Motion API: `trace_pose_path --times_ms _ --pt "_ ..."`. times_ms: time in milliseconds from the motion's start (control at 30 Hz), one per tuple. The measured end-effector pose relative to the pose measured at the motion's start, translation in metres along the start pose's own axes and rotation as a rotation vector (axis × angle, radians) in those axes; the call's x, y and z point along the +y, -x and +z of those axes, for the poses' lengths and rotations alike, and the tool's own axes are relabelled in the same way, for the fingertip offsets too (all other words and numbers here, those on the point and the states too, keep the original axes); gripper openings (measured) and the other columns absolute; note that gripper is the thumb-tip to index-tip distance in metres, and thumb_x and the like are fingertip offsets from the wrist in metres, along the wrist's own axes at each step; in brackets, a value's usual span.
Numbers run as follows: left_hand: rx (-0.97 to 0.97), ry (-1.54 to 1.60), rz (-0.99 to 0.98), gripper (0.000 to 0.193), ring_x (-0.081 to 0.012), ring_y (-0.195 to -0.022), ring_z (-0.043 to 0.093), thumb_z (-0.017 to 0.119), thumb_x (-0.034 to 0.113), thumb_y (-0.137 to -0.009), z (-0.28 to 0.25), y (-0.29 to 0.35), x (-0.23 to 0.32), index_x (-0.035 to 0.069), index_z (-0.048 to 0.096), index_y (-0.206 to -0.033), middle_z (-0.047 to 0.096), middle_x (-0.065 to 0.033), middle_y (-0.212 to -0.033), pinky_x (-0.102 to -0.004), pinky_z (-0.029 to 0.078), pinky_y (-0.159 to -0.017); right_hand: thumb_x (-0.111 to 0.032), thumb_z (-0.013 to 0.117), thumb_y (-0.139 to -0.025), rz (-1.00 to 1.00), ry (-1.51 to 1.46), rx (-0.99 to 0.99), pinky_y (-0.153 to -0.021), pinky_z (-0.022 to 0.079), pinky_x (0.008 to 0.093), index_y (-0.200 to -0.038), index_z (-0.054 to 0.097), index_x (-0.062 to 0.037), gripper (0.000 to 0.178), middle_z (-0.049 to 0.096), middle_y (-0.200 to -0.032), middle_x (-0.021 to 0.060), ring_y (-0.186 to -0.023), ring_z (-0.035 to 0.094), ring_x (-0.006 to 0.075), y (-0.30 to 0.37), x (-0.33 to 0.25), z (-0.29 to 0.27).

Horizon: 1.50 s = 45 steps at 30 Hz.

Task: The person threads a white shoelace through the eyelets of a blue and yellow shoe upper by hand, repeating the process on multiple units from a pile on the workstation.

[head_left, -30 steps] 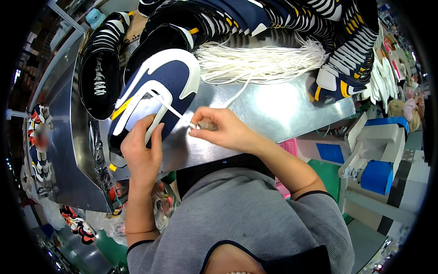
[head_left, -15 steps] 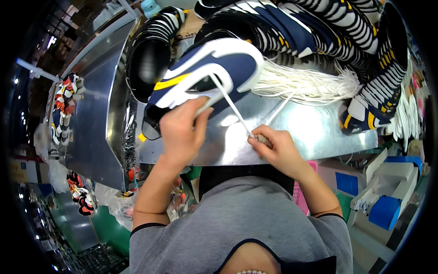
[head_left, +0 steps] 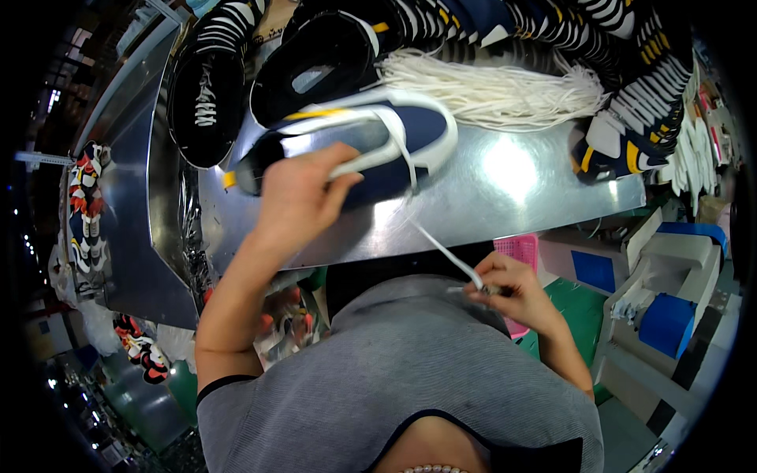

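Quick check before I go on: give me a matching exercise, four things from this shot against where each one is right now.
1. left hand
2. right hand
3. bundle of white laces
4. pink basket

A. below the table edge, by the right hand
B. on the navy shoe
C. pinching the white lace, near the body
D. on the metal table, behind the shoe

Pairs: 1-B, 2-C, 3-D, 4-A

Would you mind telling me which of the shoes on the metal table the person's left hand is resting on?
The navy shoe with white trim lying nearest the table's front edge; the left hand presses on it, while the black shoes behind lie untouched.
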<state>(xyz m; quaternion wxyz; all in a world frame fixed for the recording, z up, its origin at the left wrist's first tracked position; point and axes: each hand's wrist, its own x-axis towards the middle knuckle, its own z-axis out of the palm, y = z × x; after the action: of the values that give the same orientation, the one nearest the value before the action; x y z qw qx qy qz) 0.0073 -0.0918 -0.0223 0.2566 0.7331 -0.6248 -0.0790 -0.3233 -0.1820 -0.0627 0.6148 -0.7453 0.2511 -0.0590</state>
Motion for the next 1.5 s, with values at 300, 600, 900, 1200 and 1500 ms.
trace_pose_path --times_ms 300,600,900,1200,1500 --pt "-0.306 -0.059 -0.147 0.022 -0.0352 -0.081 0.066 0.069 0.019 -0.089 0.030 0.014 -0.010 0.008 0.065 -0.107 0.069 -0.0142 -0.090 -0.0400 0.051 -0.071 -0.007 0.076 -0.085 -0.298 -0.019 0.258 -0.066 0.044 0.0245 -0.095 0.074 0.0022 0.014 0.064 -0.083 0.0041 -0.071 0.057 0.0111 -0.137 -0.015 0.022" --pt "-0.243 -0.031 -0.123 0.025 -0.0331 -0.082 0.067 0.065 0.024 -0.095 0.025 -0.009 0.021 0.002 0.070 -0.106 0.069 -0.0163 -0.093 -0.0394 0.051 -0.074 -0.012 0.080 -0.082 -0.558 0.120 0.459 -0.054 0.038 0.0277 -0.094 0.072 -0.0012 0.018 0.060 -0.079 0.0047 -0.058 0.046 0.0123 -0.201 -0.005 0.022" --pt "-0.157 -0.096 -0.251 0.027 -0.0299 -0.063 0.065 0.067 0.037 -0.091 0.066 -0.017 0.003 0.011 0.070 -0.084 0.065 -0.0083 -0.066 -0.0405 0.048 -0.058 -0.026 0.075 -0.088 -0.167 -0.193 0.500 -0.068 0.052 0.0351 -0.114 0.057 0.0014 0.042 0.067 -0.085 0.0145 -0.071 0.066 0.0249 -0.174 0.002 0.019" --pt "0.067 -0.116 -0.059 0.022 -0.0213 -0.051 0.057 0.075 0.025 -0.088 0.079 -0.017 0.000 0.006 0.068 -0.078 0.061 -0.0080 -0.062 -0.0319 0.042 -0.050 -0.021 0.066 -0.093 -0.094 0.025 0.276 -0.068 0.052 0.0435 -0.098 0.059 -0.0051 0.018 0.069 -0.079 0.0141 -0.074 0.068 0.0362 -0.130 0.012 0.033" --pt "-0.063 -0.104 -0.154 0.019 -0.0277 -0.059 0.063 0.074 0.023 -0.087 0.074 -0.021 0.004 0.005 0.067 -0.082 0.065 -0.0094 -0.068 -0.0357 0.047 -0.056 -0.020 0.066 -0.092 -0.056 0.191 0.286 -0.065 0.053 0.0439 -0.093 0.060 -0.0053 0.016 0.068 -0.074 0.0141 -0.072 0.068 0.0361 -0.137 0.013 0.034"
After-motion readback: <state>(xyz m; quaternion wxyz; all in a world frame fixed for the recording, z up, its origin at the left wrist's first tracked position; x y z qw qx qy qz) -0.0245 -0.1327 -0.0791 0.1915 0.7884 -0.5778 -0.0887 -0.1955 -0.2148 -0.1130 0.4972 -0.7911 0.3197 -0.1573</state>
